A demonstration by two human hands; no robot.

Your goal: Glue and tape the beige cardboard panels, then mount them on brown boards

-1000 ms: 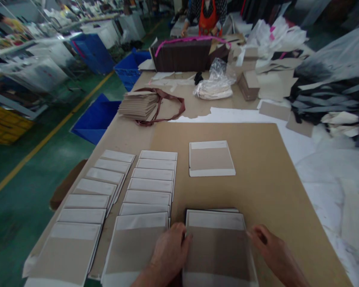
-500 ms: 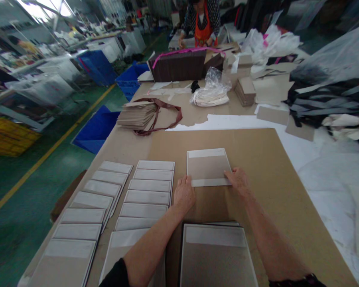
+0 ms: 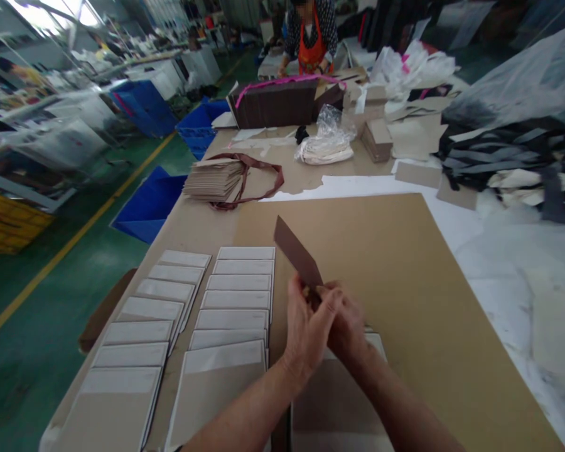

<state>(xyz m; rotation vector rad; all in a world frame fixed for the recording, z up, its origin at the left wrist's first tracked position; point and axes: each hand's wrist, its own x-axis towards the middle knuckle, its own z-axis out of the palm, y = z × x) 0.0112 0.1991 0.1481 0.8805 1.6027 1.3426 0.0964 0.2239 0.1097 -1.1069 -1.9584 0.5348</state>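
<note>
A dark brown panel [image 3: 297,251] is raised on edge above the brown board [image 3: 386,251], slanting away from me. Its near corner is gripped between my left hand [image 3: 307,326] and my right hand [image 3: 346,319], which touch each other with fingers closed. Under my forearms, at the front, lies a larger grey-beige panel [image 3: 341,402], partly covered by my arms. To the left, two columns of overlapping panels with pale top strips spread toward me, the outer column [image 3: 117,402] and the inner column [image 3: 221,383].
Brown sheets [image 3: 214,181] with a brown strap [image 3: 280,181] lie at the back left. Beyond are a plastic-wrapped bundle [image 3: 324,147], a dark box [image 3: 273,103] and a person in an orange apron. Black and grey strips [image 3: 508,150] sit right; blue bins [image 3: 148,204] stand left.
The panel that lay flat under both hands is now lifted and turned on edge, its dark side showing. My hands have come together at its near corner.
</note>
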